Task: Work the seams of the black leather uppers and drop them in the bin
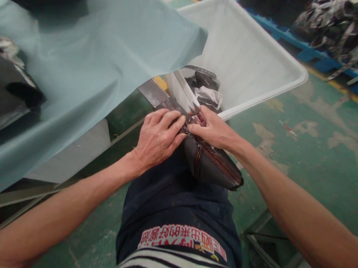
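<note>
A dark grey, leather-like sewn piece [209, 161] with reddish-brown seams along its edge hangs over my lap. The fingers of my left hand [159, 139] are closed, pinching the upper end of this piece at its seam. Close beside them, my right hand [213, 128] is closed around a small pair of scissors [200, 118] with a reddish handle; the pointed blades stick out up and to the left. My right thumb presses near the same seam. Part of the scissors and of the pinched edge is hidden by the fingers.
A white plastic bin [248, 65] stands just ahead, with dark pieces and a pale pouch-like scrap [209, 96] inside. On the left is a table with a blue-green cloth [111, 54] overhanging its edge. A blue pallet [318, 57] carries piled strips at the upper right.
</note>
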Motion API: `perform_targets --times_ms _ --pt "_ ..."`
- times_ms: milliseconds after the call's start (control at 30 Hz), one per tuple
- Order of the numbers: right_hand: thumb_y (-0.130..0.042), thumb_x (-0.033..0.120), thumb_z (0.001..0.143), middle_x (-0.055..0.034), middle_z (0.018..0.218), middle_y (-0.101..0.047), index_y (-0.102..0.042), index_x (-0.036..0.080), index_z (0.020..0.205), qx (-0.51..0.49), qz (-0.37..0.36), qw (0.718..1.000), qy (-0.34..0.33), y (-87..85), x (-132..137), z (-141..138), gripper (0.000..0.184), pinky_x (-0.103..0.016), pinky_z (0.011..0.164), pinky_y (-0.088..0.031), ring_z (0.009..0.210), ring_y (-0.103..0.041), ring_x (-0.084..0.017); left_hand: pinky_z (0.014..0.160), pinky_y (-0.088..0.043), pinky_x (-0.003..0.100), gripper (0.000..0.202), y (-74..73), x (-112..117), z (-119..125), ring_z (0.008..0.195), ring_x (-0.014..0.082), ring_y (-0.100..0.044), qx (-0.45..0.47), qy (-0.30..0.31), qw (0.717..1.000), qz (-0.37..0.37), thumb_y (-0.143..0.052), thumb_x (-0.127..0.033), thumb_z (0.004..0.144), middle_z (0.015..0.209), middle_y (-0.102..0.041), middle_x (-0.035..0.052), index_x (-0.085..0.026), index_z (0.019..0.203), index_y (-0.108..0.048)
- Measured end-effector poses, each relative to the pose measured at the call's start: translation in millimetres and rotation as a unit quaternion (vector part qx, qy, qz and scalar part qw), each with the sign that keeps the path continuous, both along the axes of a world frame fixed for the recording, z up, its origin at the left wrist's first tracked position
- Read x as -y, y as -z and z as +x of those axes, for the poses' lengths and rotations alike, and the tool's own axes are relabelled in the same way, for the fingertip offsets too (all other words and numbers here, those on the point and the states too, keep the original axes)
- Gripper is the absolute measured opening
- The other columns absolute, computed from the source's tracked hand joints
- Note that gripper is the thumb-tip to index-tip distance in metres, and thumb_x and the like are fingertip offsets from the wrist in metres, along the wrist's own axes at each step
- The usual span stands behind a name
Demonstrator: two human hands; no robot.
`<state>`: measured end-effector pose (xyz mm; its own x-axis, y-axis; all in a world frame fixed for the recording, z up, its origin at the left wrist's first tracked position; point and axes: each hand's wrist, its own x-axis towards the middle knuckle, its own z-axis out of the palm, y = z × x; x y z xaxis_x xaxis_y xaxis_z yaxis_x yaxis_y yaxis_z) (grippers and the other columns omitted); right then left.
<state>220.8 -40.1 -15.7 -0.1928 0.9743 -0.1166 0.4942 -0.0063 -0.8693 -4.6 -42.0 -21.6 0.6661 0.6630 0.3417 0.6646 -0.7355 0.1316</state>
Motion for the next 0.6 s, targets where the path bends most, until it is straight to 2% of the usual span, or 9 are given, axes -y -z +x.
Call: perform_targets --times_ms 167,267,467,600 --pt "-0.063 0.042 0.082 0.0015 0.089 -0.054 -0.059 0.02 0.113 0.012 0.006 1.0 0.006 -1.4 2.2 -0.4 0.038 -0.035 0.076 -0.043 0.082 -0.051 -0.019 0.116 -0.04 0.056 0.05 5.6 -2.0 -4.1 0.14 0.0363 -0.054 0.031 0.003 0.999 -0.04 -0.045 -0.048 0.11 0.148 -0.069 0.0139 -0.025 0.148 -0.067" --pt "-0.063 0.042 0.082 0.0017 0.089 -0.055 -0.059 0.02 0.113 0.017 0.008 1.0 0.008 -1.2 3.1 0.0 0.038 -0.035 0.076 -0.043 0.082 -0.051 -0.019 0.115 -0.041 0.057 0.047 1.5 -1.6 -3.0 0.14 0.0372 -0.053 0.034 0.001 0.998 -0.055 -0.048 -0.048 0.109 0.148 -0.067 0.0136 -0.028 0.145 -0.069" --pt "-0.064 0.045 0.081 0.0024 0.087 -0.053 -0.06 0.018 0.118 0.021 0.012 1.0 0.003 0.3 1.5 0.4 0.046 -0.034 0.074 -0.042 0.079 -0.051 -0.018 0.112 -0.043 0.06 0.044 -15.7 1.0 5.2 0.139 0.0402 -0.051 -0.013 0.009 0.998 -0.065 -0.055 -0.05 0.105 0.149 -0.065 0.0146 -0.027 0.14 -0.07" --pt "-0.064 0.047 0.082 0.0022 0.086 -0.056 -0.06 0.018 0.118 0.059 0.013 0.998 -0.001 1.0 0.4 0.5 0.047 -0.034 0.074 -0.043 0.079 -0.052 -0.019 0.113 -0.044 0.058 0.048 -11.8 6.2 6.7 0.141 0.0403 -0.05 -0.002 -0.008 0.998 -0.055 -0.054 -0.05 0.106 0.15 -0.064 0.0169 -0.022 0.143 -0.068"
